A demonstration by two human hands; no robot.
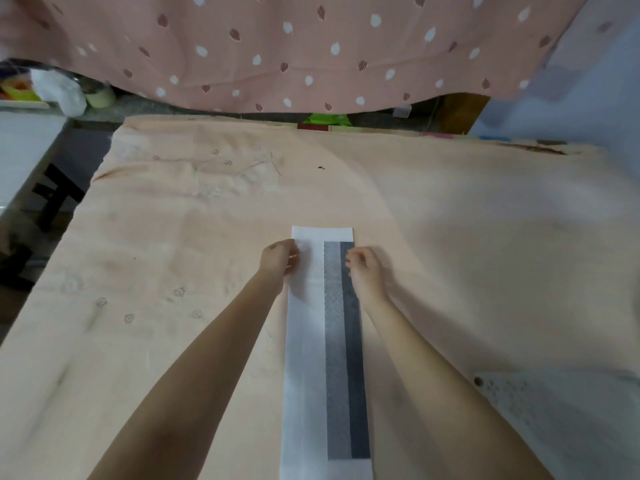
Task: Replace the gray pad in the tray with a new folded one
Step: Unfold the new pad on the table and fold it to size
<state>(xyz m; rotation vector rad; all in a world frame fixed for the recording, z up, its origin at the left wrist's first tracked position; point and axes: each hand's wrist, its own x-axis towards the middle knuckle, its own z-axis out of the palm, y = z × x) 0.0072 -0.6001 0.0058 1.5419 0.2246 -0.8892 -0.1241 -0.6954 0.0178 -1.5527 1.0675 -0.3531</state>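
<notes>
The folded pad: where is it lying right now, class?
In the head view the folded pad lies lengthwise on the peach cloth, centre bottom, between the left hand and the right hand, both at its far end.

Bare tablecloth [450, 237] surrounds the folded pad [325, 341].

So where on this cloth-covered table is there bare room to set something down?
Most of the peach cloth is bare: the wide stretch left of the left hand, the far band toward the spotted curtain, and the area right of the right hand. It is crowded around the long white-and-gray pad and the perforated tray at near right.
</notes>
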